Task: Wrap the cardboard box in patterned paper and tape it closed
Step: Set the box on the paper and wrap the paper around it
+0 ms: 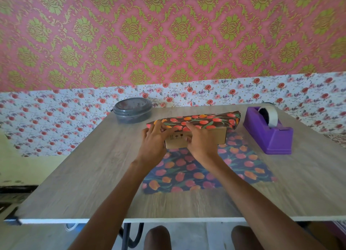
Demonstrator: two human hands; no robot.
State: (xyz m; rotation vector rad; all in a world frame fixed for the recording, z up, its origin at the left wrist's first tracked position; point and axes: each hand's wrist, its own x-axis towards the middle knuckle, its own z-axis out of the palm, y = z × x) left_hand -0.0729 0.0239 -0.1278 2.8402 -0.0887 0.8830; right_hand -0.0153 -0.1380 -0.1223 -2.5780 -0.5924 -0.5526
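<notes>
A brown cardboard box (pixel 215 136) lies at the middle of the table on a sheet of dark tulip-patterned paper (pixel 196 171). The far part of the paper is folded over the box top (pixel 206 120); the near part lies flat toward me. My left hand (pixel 154 137) presses the folded paper down at the box's left top edge. My right hand (pixel 201 139) presses the paper edge on the top, fingers over the front face. Both hands are flat with fingers spread, gripping nothing.
A purple tape dispenser (pixel 269 135) with a roll of clear tape (pixel 268 114) stands right of the box. A grey lidded round container (pixel 133 110) sits at the back left. The wooden table (pixel 84 174) ends near my knees; a floral wall stands behind it.
</notes>
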